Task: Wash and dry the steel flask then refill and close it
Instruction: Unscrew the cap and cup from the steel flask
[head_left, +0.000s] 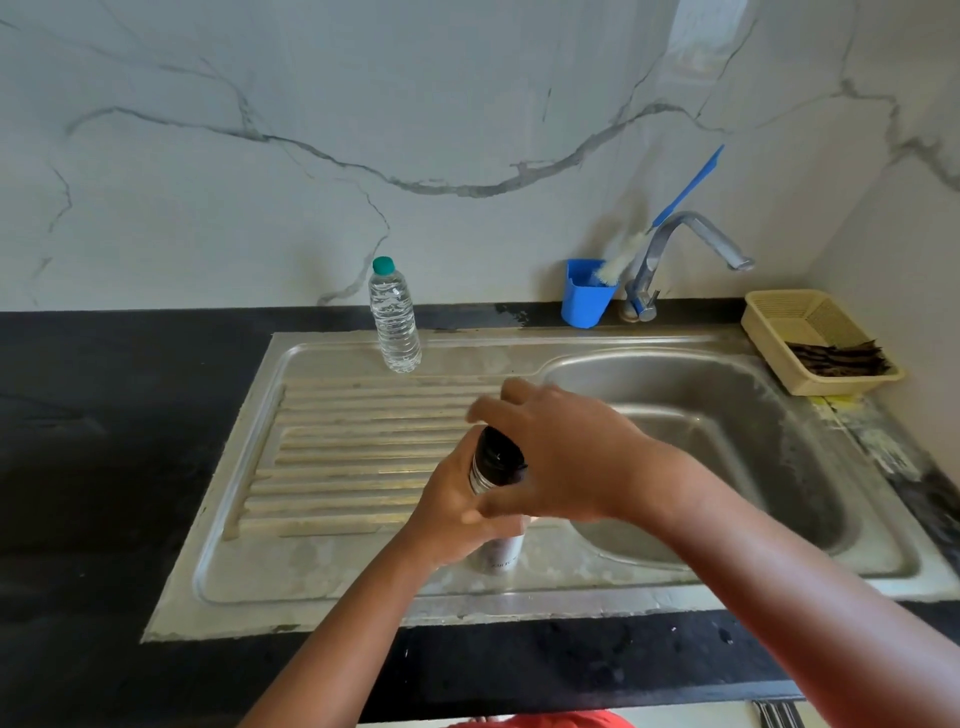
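A black counter (104, 467) carries a steel sink unit (363, 587) — on it stand a water bottle (396, 322), blue cup (584, 301) and yellow basket (810, 338).

I see the steel flask (496, 545) standing upright on the flat front edge of the sink's draining board (337, 447), just left of the basin. Its body is brushed silver with faint lettering low on the side, and my left hand (457, 514) wraps its middle. A black cap (496, 457) sits on top, with my right hand (561, 457) curled over it. The flask's base touches the steel.
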